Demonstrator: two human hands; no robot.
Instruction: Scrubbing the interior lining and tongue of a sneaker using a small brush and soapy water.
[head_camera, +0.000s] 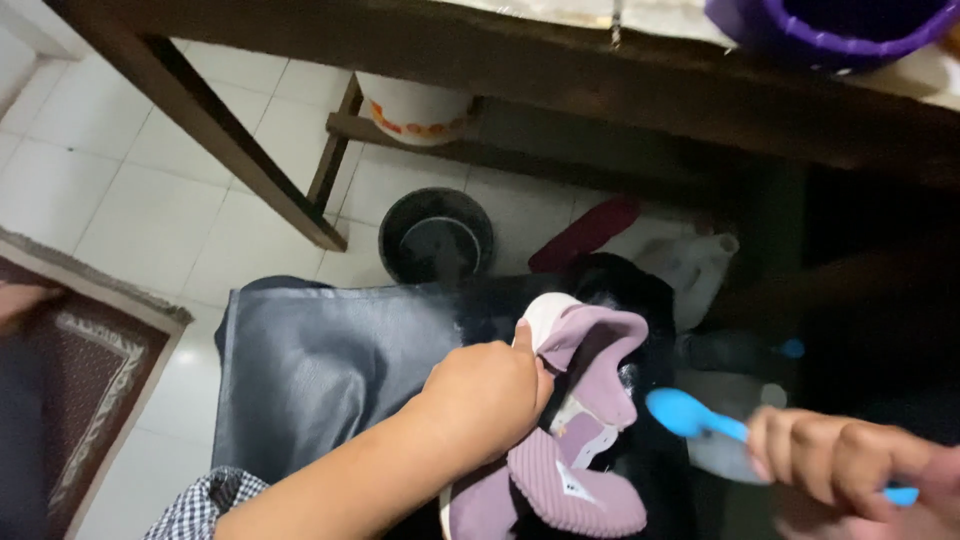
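My left hand (487, 392) grips a mauve and white knitted shoe (585, 420) by its heel and collar, holding it over a dark grey apron or sheet (310, 370) across my lap. The shoe's ribbed toe points down toward me. My right hand (850, 462), blurred at the lower right, holds a bright blue brush (690, 413) by its handle, its head just right of the shoe and a little apart from it. A checked sleeve (205, 503) shows at the bottom edge.
A dark wooden table (560, 70) spans the top, with a purple tub (830, 30) on it. Under it stand a white bucket (415, 108), a dark round basin (437, 238), a red slipper (585, 232) and a white jug (695, 265). A patterned rug (70, 370) lies left on white tiles.
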